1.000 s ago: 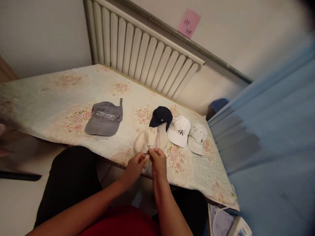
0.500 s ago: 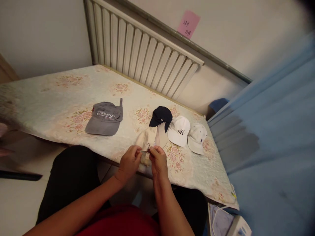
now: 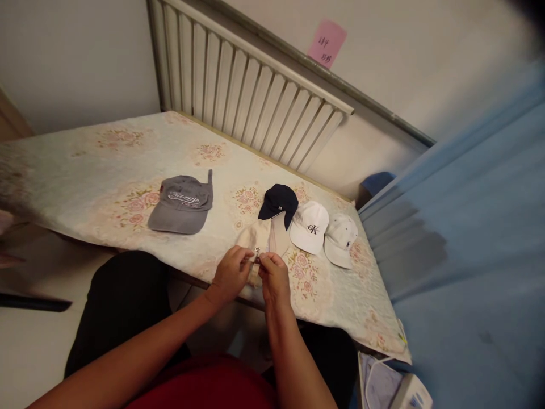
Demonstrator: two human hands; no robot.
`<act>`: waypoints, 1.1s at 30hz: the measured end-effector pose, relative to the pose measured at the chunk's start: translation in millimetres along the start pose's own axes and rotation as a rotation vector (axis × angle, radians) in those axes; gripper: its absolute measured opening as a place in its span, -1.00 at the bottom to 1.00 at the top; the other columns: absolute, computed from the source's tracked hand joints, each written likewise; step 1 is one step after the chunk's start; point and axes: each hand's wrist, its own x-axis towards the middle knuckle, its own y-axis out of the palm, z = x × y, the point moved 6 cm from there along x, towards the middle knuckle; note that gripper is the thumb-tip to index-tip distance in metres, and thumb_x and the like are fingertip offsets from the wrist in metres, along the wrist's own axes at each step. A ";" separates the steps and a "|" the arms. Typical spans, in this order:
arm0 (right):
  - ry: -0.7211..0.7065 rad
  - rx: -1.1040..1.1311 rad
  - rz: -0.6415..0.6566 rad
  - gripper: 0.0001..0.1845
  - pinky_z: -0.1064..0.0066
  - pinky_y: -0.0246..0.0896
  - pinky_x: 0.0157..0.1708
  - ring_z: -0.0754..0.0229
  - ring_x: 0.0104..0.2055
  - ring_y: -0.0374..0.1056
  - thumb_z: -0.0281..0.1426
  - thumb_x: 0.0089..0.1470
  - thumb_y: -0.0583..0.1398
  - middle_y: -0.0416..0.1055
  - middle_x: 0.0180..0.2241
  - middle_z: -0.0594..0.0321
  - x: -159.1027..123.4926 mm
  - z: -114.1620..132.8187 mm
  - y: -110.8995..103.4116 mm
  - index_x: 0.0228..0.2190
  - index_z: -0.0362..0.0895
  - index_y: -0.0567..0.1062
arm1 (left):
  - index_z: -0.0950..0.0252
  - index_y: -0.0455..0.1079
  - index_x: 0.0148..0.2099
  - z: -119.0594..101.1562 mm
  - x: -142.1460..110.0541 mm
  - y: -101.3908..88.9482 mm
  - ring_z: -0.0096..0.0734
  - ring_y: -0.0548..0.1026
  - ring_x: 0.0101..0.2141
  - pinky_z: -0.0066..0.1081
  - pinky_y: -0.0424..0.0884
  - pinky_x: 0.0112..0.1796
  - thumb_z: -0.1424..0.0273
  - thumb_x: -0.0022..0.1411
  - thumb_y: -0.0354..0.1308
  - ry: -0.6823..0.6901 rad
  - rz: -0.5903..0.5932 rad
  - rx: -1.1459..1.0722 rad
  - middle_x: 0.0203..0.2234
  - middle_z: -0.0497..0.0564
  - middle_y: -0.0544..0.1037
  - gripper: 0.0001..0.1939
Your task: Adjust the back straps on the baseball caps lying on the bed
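A beige baseball cap [image 3: 255, 234] lies on its side at the near edge of the table, its strap and metal buckle [image 3: 257, 250] turned towards me. My left hand [image 3: 232, 272] is closed at the buckle end, thumb and fingertips pinched on the strap. From the other side my right hand [image 3: 275, 278] pinches the cap's strap between thumb and forefinger. Just beyond the beige cap sits a navy cap [image 3: 279, 200]. To its right are a white cap with black letters [image 3: 310, 227] and an off-white cap with a small dark logo [image 3: 340, 240].
A grey cap [image 3: 181, 205] rests farther left on the flower-patterned tablecloth [image 3: 225, 193]. Behind the table stands a white radiator [image 3: 242, 85]. A blue curtain [image 3: 460, 244] hangs at the right, above a white device [image 3: 413, 392]. Part of another person's hand [image 3: 5, 221] shows at far left.
My left hand drew slightly left off the strap's lower end, then came back in towards the buckle. My right hand keeps its pinch almost in place. The other caps stay put.
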 end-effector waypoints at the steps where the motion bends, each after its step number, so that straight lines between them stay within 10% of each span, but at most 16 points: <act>1: 0.001 -0.006 0.002 -0.79 0.49 -0.02 -0.58 0.36 -0.60 0.09 -0.30 -0.24 0.29 0.29 -0.65 0.38 0.1 -0.6 0.2 -0.62 -0.15 0.40 | 0.26 0.31 -0.22 1.0 -0.7 -0.3 -0.34 0.40 -0.27 -0.34 0.38 -0.22 0.59 0.11 -0.02 -0.027 -0.002 -0.019 -0.34 0.02 0.42 -0.80; 33: -0.041 -0.089 -0.061 -0.89 0.49 0.06 -0.52 0.36 -0.57 0.13 -0.37 -0.21 0.24 0.28 -0.63 0.43 -1.8 0.0 5.6 -0.60 -0.15 0.43 | 0.20 0.16 -0.37 -15.8 -7.5 12.1 -0.26 0.37 -0.40 -0.30 0.29 -0.36 0.41 0.16 0.05 -0.084 -0.128 0.398 -0.47 0.00 0.33 -0.90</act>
